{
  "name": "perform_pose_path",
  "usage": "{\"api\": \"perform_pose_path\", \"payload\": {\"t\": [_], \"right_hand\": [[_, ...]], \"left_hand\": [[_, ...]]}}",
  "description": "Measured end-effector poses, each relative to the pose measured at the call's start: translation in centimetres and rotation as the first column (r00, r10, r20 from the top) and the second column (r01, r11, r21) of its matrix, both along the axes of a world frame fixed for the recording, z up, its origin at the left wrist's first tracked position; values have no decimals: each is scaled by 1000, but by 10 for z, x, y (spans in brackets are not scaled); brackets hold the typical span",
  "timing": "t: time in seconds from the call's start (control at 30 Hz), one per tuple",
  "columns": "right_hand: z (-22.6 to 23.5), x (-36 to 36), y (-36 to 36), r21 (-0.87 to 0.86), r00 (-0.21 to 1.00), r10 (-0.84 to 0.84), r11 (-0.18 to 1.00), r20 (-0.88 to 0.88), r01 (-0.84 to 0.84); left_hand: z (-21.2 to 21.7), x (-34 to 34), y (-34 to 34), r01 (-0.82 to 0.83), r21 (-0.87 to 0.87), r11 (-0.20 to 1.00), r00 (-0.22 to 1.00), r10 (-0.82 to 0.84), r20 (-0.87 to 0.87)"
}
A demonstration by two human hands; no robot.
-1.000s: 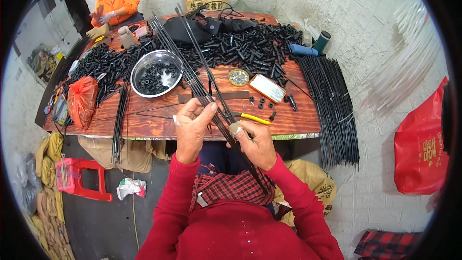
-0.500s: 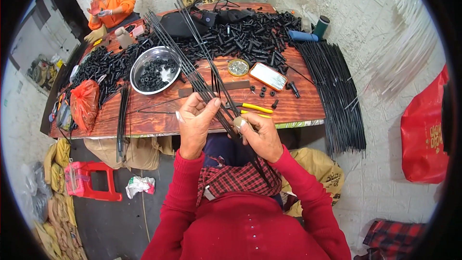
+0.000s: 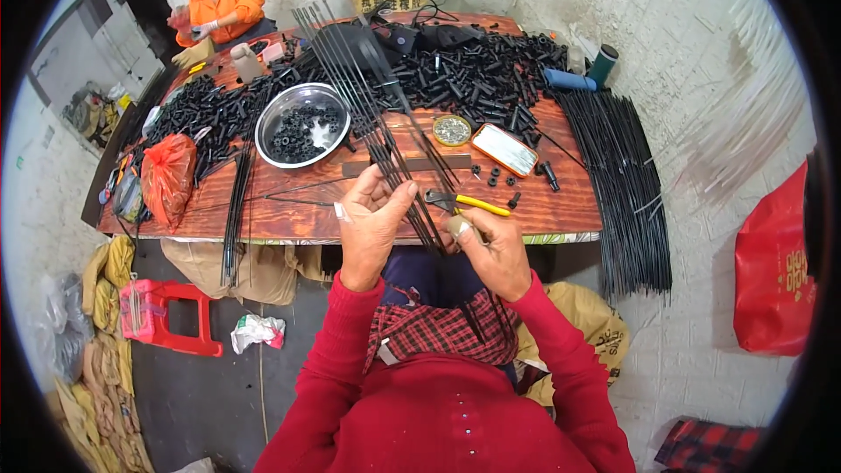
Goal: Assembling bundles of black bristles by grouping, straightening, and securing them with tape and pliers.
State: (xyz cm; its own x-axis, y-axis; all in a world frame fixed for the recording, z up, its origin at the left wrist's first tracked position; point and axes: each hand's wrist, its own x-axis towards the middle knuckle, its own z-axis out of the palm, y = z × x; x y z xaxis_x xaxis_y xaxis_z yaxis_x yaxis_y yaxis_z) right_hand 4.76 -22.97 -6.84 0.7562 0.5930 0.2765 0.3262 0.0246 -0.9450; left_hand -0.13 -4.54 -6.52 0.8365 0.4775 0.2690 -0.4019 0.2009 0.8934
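Note:
A spread bundle of thin black rods (image 3: 365, 109) slants across in front of me, its far ends over the table and its near ends over my lap. My left hand (image 3: 372, 228) pinches the rods between thumb and fingers. Lower down, my right hand (image 3: 491, 247) is closed around the same bundle; tape wraps its thumb. Some rods on the right side stand a little apart from the others. Just beyond my right hand lie yellow-handled pliers (image 3: 482, 205) on the wooden table (image 3: 307, 216).
A steel bowl (image 3: 265, 151) holds black rings. Behind it spreads a heap of black tubular parts (image 3: 455, 66). Rod stacks hang over the edge at right (image 3: 618, 184) and left (image 3: 235, 219). A round tin (image 3: 452, 130) and white tray (image 3: 505, 149) stand nearby. A person in orange (image 3: 229, 2) works far left.
The view has shifted slightly, so the table sits farther right. The rods in my hands have fanned out more at their far ends, and the pliers' jaws now show beside them.

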Motion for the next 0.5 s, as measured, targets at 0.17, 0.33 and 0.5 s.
{"api": "perform_pose_path", "payload": {"t": [0.17,0.33,0.5], "right_hand": [[-4,-1,1,-120,991,-38,991,127,53],[-5,-1,5,-94,1000,4,996,28,-2],[-7,2,3,-132,996,-38,990,86,49]], "left_hand": [[1,3,-5,18,-40,999,1000,-18,13],[-1,3,-5,24,-36,999,1000,-24,-6],[5,1,-7,33,-47,998,999,-35,-32]]}}
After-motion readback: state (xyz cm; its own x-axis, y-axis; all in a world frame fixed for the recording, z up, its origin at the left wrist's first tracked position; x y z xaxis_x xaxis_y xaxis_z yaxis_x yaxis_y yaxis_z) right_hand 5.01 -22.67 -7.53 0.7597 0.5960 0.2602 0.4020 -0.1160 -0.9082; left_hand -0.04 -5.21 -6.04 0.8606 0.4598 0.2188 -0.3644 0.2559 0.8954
